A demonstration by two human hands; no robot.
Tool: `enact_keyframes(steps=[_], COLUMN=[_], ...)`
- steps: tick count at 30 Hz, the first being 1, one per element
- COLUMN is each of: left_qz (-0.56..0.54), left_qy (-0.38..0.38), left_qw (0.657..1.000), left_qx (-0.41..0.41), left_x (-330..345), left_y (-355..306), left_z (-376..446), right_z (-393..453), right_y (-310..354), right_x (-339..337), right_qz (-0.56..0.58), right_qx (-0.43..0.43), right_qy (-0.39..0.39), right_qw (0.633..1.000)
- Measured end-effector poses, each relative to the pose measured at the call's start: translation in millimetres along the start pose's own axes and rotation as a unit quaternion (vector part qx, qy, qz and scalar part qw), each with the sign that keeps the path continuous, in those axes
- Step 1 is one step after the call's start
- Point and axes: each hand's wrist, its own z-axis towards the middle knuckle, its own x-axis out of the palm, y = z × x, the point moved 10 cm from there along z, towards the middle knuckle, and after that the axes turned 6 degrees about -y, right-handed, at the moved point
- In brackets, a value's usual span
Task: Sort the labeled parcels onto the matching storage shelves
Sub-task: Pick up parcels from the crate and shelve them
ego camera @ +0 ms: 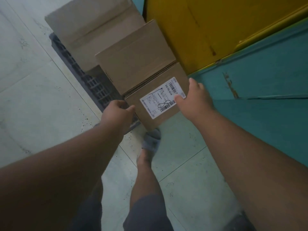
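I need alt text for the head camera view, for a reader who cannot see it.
A person's left hand and right hand take hold of the two sides of a cardboard parcel with a white shipping label. More cardboard boxes sit behind it on a dark plastic pallet, beside yellow and teal panels.
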Motion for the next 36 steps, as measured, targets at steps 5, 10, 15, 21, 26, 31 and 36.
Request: enact_keyframes(steps=[5,10,15,21,26,31,36], left_qz=[-0.091,-0.125,-0.053,-0.206,-0.266,-0.309,-0.31], left_qy=[0.034,0.096,0.163,0.131,0.082,0.059,0.058], left_qw=[0.993,0.983,0.983,0.967,0.957,0.944,0.942], left_qx=[-0.064,-0.096,-0.065,-0.071,-0.083,-0.098,-0.112], left_x=[-2.1,-23.5,-50.6,-117.4,-148.2,-157.8,-165.3], left_y=[6.8,15.2,22.6,38.3,67.7,76.5,75.4], left_z=[-22.9,-49.5,-73.0,-41.1,-1.9,24.7,40.7], right_z=[-23.5,-56.7,-75.9,-63.7,-39.4,-4.4,0.4], right_y=[1.0,7.1,59.1,129.5,176.1,218.0,229.5], right_x=[-21.1,-46.3,-50.0,-40.4,-13.8,13.4,26.9], right_qz=[0.014,0.088,0.14,0.195,0.082,-0.106,-0.186], right_qx=[0.005,-0.019,-0.094,-0.113,-0.158,-0.151,-0.097], right_qy=[-0.063,-0.097,-0.065,-0.092,-0.083,0.041,0.09], right_qw=[0.998,0.991,0.983,0.97,0.981,0.982,0.974])
